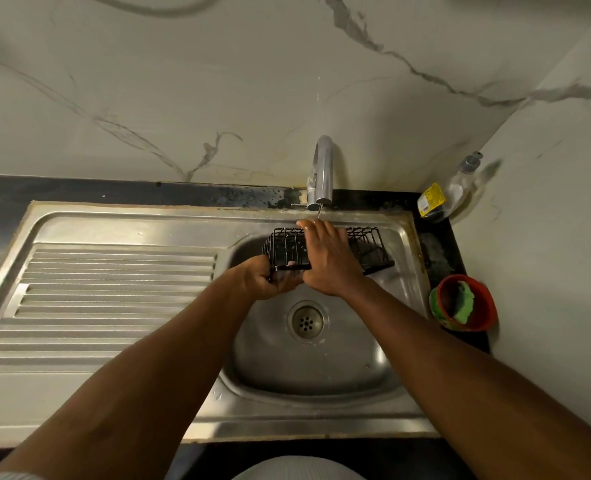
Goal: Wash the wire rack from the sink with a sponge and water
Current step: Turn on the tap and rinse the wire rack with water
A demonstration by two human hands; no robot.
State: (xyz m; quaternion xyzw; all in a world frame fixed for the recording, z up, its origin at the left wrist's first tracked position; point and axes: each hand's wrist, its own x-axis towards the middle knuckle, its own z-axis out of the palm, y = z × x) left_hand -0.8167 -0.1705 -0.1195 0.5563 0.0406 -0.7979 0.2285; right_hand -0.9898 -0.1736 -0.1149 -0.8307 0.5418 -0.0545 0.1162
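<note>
Nearest us, the drain (306, 321) sits in the steel sink (321, 368), the green sponge (463, 303) in a red bowl (488, 306) on the surface at right. Our left hand (270, 280) clenches the black wire rack (366, 245) by its near edge; our right hand (325, 261) lies flat across it, fingers spread, hiding its middle, under the faucet (321, 171).

a home kitchen: a stainless steel sink (308, 375) with a ribbed drainboard (114, 299) set in a dark worktop (79, 190), a chrome tap (321, 171), marble-look wall tiles (218, 81), a dish soap bottle (450, 192).
</note>
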